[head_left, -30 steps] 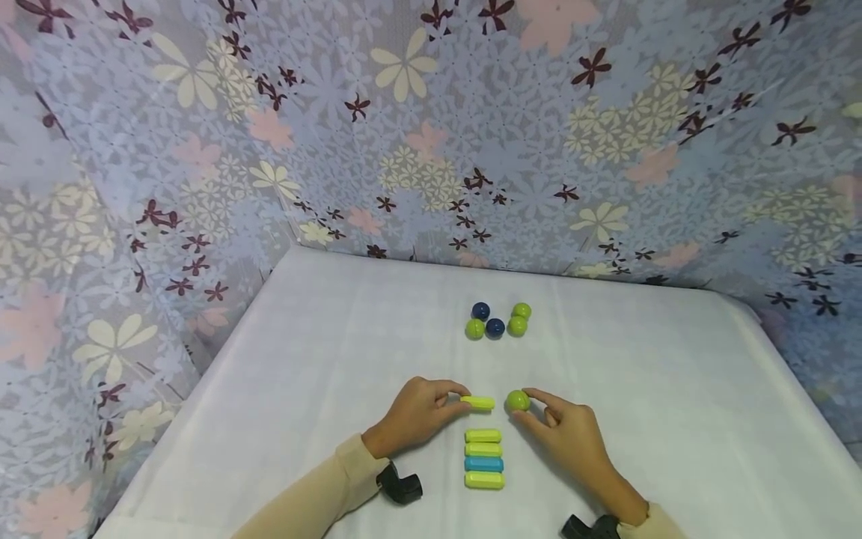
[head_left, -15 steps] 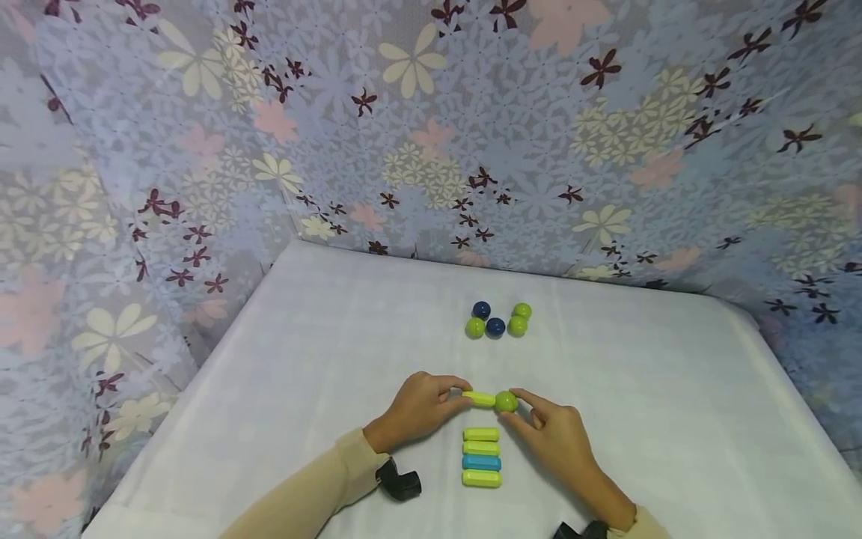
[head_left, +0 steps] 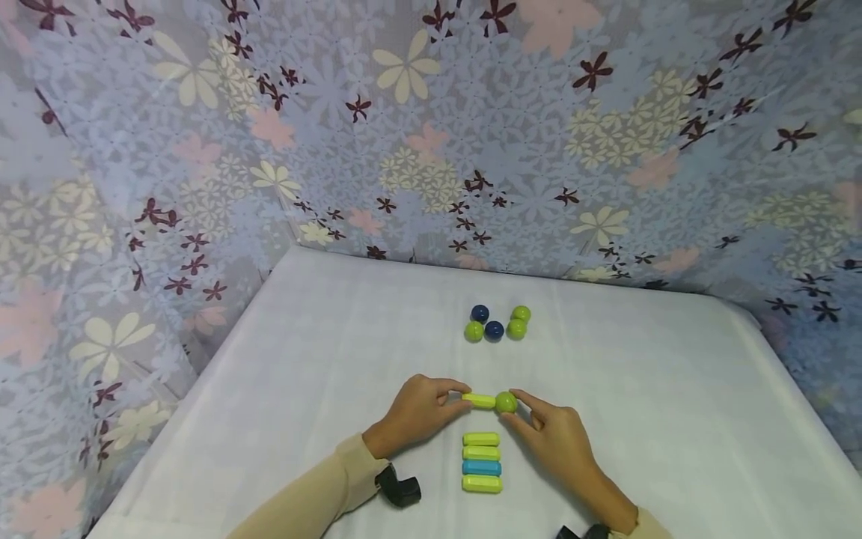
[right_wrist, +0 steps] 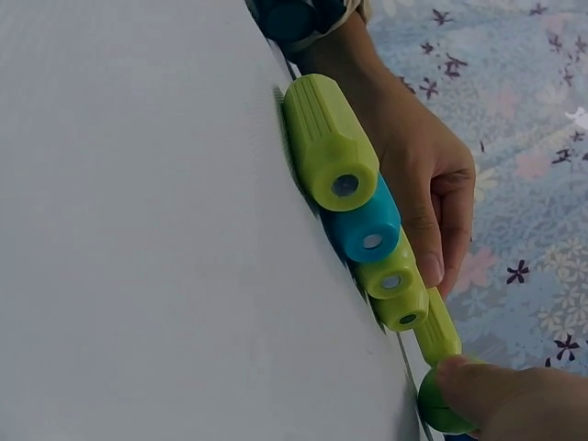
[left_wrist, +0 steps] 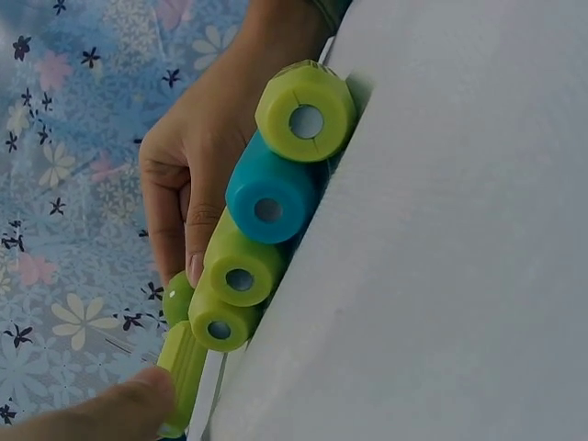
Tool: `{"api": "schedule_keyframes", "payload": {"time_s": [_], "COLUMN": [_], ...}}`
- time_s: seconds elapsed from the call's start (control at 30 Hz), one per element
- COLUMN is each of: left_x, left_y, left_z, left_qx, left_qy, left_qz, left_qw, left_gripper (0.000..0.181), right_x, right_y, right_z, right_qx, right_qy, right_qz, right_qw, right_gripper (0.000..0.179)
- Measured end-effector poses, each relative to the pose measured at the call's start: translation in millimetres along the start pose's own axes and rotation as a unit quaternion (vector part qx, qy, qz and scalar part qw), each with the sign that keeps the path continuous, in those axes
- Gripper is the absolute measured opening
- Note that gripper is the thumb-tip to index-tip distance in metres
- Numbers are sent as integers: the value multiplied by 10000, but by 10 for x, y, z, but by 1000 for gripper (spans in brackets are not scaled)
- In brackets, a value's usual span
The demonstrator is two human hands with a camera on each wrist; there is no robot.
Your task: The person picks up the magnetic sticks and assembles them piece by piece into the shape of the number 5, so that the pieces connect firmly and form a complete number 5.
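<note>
My left hand (head_left: 419,410) pinches the left end of a yellow-green rod (head_left: 481,401) between thumb and fingers. A green ball (head_left: 506,403) touches the rod's right end, pinched by my right hand (head_left: 555,438). In the left wrist view the rod (left_wrist: 184,363) slants up toward the ball (left_wrist: 178,298). The right wrist view shows my right thumb over part of the ball (right_wrist: 445,404). Just in front of the hands lie several rods side by side, a blue rod (head_left: 481,468) among yellow-green ones, with grey round discs in their ends.
Farther back on the white-covered table (head_left: 364,314) sit two dark blue balls (head_left: 494,331) and several green balls (head_left: 474,332). A flowered cloth (head_left: 431,150) rises behind the table and at its left. Black wrist devices (head_left: 399,486) are strapped on both arms.
My right hand has moved left with the green ball, closing the gap to the rod; ball and rod now touch. Over the last half second the hands have stayed nearly still.
</note>
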State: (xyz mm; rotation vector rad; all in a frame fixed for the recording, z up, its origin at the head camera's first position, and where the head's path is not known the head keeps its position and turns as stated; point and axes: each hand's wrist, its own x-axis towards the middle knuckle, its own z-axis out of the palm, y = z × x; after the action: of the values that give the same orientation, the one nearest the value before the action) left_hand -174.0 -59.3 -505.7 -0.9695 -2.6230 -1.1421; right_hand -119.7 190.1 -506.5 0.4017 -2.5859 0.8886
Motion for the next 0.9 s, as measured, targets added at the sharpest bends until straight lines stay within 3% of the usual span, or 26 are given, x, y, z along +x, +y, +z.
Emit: {"api": "schedule_keyframes", "payload": {"time_s": [0.2,0.4,0.67,0.9], "left_x": [117,402,806,1015], "left_y": [-73,-239,-460,-533], "left_z": [18,1,12,50], "left_qx": [-421,-763,-863,-540], "left_qy": [209,608,968,805], "left_qz": [-388,-835,-885,-850], "left_qw": [9981,9917,9876,9916], "left_gripper": [31,27,29,41], "right_x": [10,14,3,9], "right_y": [63,92,62,72], "right_z": [-34,-62,-43,-48], "right_qx": [-188,-116,45,88], "right_qy": [61,44,-102,14], "right_qz": [161,291,448,367], "right_qw": [9997,9995,9989,9993], "right_gripper": [42,42,43,42]}}
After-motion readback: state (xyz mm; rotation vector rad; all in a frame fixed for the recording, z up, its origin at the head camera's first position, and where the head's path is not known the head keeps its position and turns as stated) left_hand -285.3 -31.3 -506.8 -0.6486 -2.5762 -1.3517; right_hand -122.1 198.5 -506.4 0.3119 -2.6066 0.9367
